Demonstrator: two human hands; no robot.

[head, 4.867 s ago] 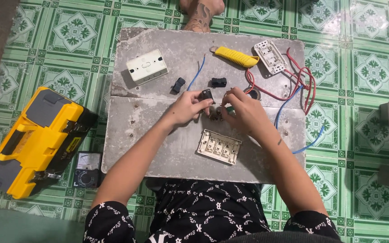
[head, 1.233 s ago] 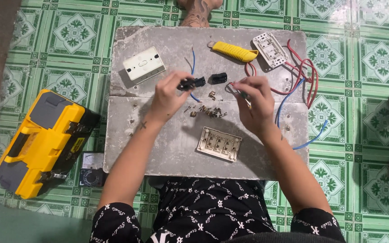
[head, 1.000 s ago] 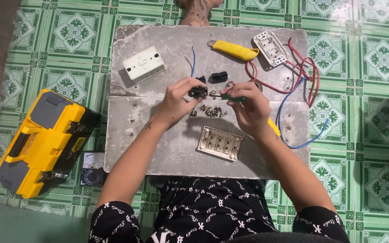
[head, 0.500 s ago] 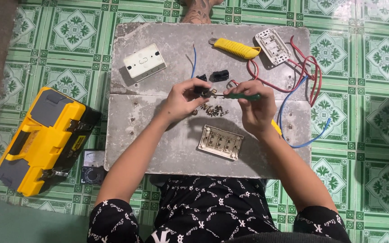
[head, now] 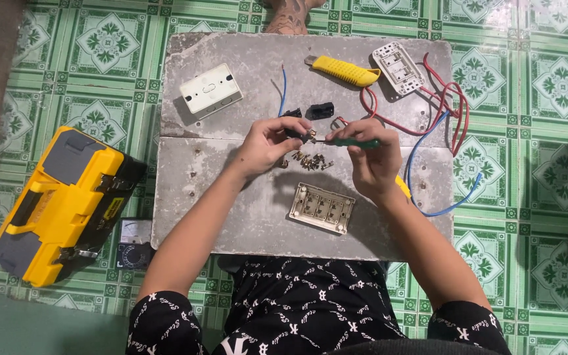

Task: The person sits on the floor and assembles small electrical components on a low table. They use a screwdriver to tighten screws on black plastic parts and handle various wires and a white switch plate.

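Two hands — left hand, right hand. One green-handled screwdriver, one yellow utility knife, one white box, two switch plates, one yellow toolbox — one meter.

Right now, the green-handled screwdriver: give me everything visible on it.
The screwdriver has a slim green handle, plastic by the look of it, and a thin metal shaft. It lies roughly level above the grey board, pointing toward the person's left. The right hand grips the handle, its fingers curled over it and hiding part. The tip meets a small black part pinched in the left hand; the tip's type is too small to tell. A pile of small brass pieces lies just below.
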